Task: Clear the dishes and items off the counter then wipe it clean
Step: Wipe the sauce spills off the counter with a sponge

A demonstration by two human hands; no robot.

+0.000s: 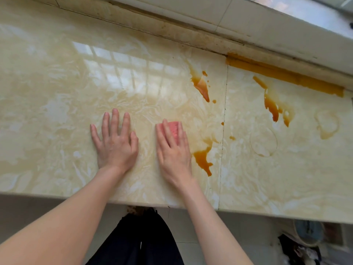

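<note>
Both hands lie on the glossy cream marbled counter (57, 96). The left hand (115, 144) is flat with fingers spread and holds nothing. The right hand (172, 150), just to its right, lays straight fingers over a small pink sponge pad (174, 129), pressing it down rather than pinching it, as far as I can see.

The pad sits mid-counter, toward the near edge, and only its far end shows past the fingers. I judge it soft, light and probably wet, so it will squash and skid. I would keep the fingers across its top and push with even weight, not grab an edge. The stone looks slick, so the bracing hand may slide too.

Just right of the pad lies an orange-brown puddle (203, 162), almost touching the right hand. A second streak (201, 87) lies farther back. Past the thin seam (223, 111), more drips (271, 106) run down from an orange band (282, 75) under the pale tiled ledge (229, 22). Two faint ring marks (263, 142) stain the right slab.

Nothing solid blocks a stroke. I expect the seam to trap liquid. Strokes toward the near edge could send it over onto the floor.
</note>
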